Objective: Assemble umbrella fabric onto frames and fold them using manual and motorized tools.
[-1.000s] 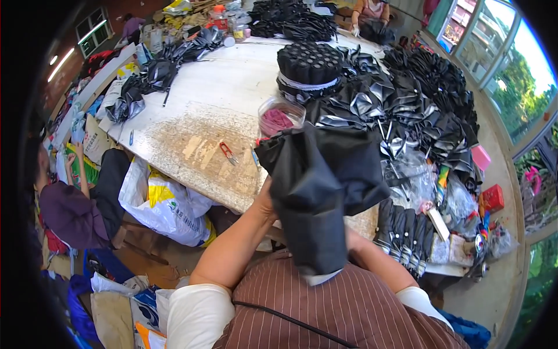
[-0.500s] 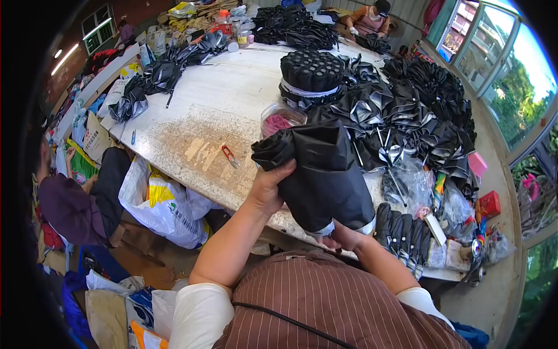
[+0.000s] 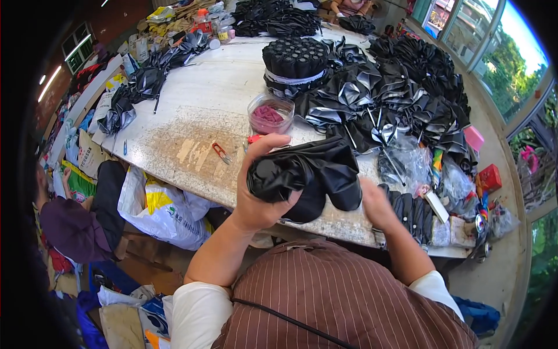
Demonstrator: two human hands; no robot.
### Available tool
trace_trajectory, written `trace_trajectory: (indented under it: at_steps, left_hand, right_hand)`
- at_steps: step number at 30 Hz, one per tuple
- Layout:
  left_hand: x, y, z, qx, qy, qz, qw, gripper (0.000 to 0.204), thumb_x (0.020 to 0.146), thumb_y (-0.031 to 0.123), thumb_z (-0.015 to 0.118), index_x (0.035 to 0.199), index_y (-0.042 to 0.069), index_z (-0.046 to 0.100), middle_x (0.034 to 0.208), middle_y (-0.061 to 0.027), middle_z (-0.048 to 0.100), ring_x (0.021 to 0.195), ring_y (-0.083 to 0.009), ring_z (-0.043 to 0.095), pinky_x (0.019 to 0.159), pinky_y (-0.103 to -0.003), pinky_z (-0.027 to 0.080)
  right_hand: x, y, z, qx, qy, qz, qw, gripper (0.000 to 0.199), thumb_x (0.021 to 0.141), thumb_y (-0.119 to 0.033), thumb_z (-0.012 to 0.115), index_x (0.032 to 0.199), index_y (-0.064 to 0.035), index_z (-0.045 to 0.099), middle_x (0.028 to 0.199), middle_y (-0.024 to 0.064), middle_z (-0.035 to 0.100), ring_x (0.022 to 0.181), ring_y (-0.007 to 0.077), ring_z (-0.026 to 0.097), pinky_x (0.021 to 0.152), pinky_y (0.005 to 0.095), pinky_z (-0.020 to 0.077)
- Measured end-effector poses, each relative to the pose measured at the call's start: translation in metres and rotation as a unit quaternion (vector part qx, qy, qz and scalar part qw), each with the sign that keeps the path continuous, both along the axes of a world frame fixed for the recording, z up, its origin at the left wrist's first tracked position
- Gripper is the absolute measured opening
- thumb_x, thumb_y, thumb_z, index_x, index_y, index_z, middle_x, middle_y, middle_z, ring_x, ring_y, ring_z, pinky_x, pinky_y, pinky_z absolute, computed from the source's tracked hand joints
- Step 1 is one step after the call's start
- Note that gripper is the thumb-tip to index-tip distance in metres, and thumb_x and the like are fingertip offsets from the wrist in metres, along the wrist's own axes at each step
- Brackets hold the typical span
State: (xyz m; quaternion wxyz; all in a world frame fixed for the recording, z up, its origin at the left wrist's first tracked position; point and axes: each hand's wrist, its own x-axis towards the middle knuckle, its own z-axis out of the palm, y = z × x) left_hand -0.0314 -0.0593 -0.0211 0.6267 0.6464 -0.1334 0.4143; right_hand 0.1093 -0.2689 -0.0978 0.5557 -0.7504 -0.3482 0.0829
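A black folding umbrella (image 3: 325,166), its canopy loosely gathered, is held above the table's front edge. My left hand (image 3: 256,200) is closed around its bunched end, thumb on top and fingers below. Just right of the hanging fabric is my right hand (image 3: 379,205), smeared by motion, so its fingers cannot be made out. Beyond the umbrella stands a clear tub (image 3: 272,119) with dark pink bands inside. Red-handled thread snips (image 3: 221,153) lie on the worn table surface to the left. Several folded black umbrellas (image 3: 407,215) lie close to my right hand.
On the white table (image 3: 195,87) stands a banded bundle of black umbrellas (image 3: 296,64). Loose open umbrellas (image 3: 401,87) heap up at right. Plastic bags (image 3: 407,160) and a red box (image 3: 488,177) lie nearer. A person (image 3: 75,230) sits at left by a white sack (image 3: 168,212).
The umbrella has tipped so its bunched end faces me, turned by my left hand. My right hand has left the fabric's lower edge and moved right and up. The view has shifted slightly.
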Motion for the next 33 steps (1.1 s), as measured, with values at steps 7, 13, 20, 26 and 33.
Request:
trace_trajectory:
  at_steps: [7,13,20,26,33]
  left_hand:
    - [-0.005,-0.012,-0.033,0.075,0.058,-0.181,0.979,0.051,0.063,-0.002,0.073,0.11,0.006,0.056,0.12,-0.0188,0.059,0.104,-0.0293,0.061,0.087,-0.032,0.048]
    - [-0.022,0.008,-0.035,0.118,0.081,-0.298,0.944,0.041,0.061,0.002,0.075,0.098,0.005,0.058,0.112,-0.0183,0.063,0.092,-0.0281,0.065,0.083,-0.032,0.049]
    - [0.005,-0.001,0.035,0.11,0.032,-0.208,0.971,0.045,0.06,0.003,0.072,0.102,0.006,0.057,0.095,-0.0094,0.061,0.078,-0.0195,0.057,0.076,-0.027,0.046]
    - [0.01,-0.012,0.059,0.01,-0.009,-0.141,0.99,0.056,0.059,0.004,0.074,0.108,0.0,0.047,0.102,-0.0169,0.058,0.096,-0.0247,0.06,0.084,-0.032,0.048]
    - [0.025,-0.028,0.054,0.03,0.021,-0.244,0.969,0.064,0.061,0.003,0.072,0.12,0.005,0.046,0.11,-0.0104,0.055,0.087,-0.0178,0.055,0.08,-0.027,0.044]
  right_hand:
    - [-0.037,-0.019,0.099,-0.071,-0.153,0.122,0.978,0.028,0.074,-0.004,0.072,0.1,0.001,0.062,0.09,0.0075,0.064,0.077,0.0203,0.059,0.07,0.0279,0.0463]
    - [-0.01,-0.036,0.135,0.013,-0.101,0.422,0.901,0.033,0.067,-0.017,0.082,0.089,-0.0017,0.063,0.072,0.0017,0.062,0.061,0.0215,0.056,0.061,0.028,0.047]
    - [0.013,0.049,0.12,0.125,0.06,0.398,0.907,0.065,0.074,-0.025,0.077,0.127,-0.0016,0.048,0.127,0.0123,0.053,0.113,0.0216,0.052,0.099,0.0333,0.0387]
    - [-0.049,0.08,0.104,0.189,0.303,0.318,0.878,0.06,0.08,-0.017,0.067,0.133,-0.0017,0.043,0.127,0.0118,0.052,0.115,0.0198,0.048,0.104,0.0339,0.0336]
    - [-0.008,0.068,0.051,0.125,0.082,0.364,0.919,0.064,0.072,-0.015,0.07,0.13,-0.002,0.044,0.121,0.0133,0.055,0.111,0.0205,0.051,0.099,0.0315,0.0376]
